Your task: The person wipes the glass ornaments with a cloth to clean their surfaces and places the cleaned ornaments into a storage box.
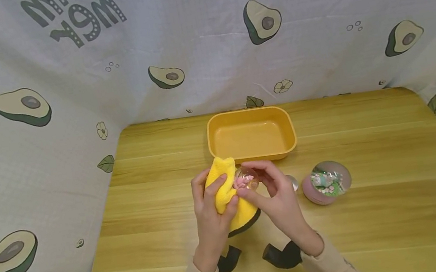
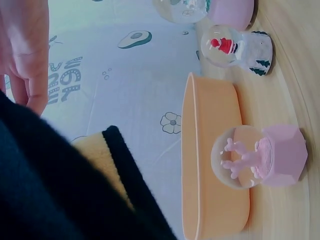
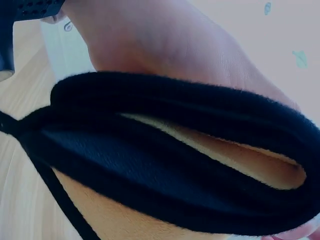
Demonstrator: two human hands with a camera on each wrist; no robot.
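Observation:
A fuzzy yellow cloth (image 1: 220, 188) with a black edge is bunched up in my left hand (image 1: 210, 219), fingers and thumb curled over it. My right hand (image 1: 281, 202) has its thumb tip on the cloth's right side, forefinger bent above; its other fingertips are hidden. Black-edged folds of the cloth (image 3: 145, 160) fill much of the right wrist view. Through the space between the hands shows a clear dome with pink figures. The left wrist view shows this snow globe (image 2: 240, 157) standing on the table, its pink faceted base down.
A yellow tray (image 1: 254, 155) stands behind the hands. To the right are a small Santa snow globe (image 2: 237, 50) and a larger snow globe (image 1: 327, 182) with a pink base. A black wrist mount (image 1: 283, 256) sits by the right sleeve. Avocado-print cloth (image 1: 201, 37) hangs behind the table.

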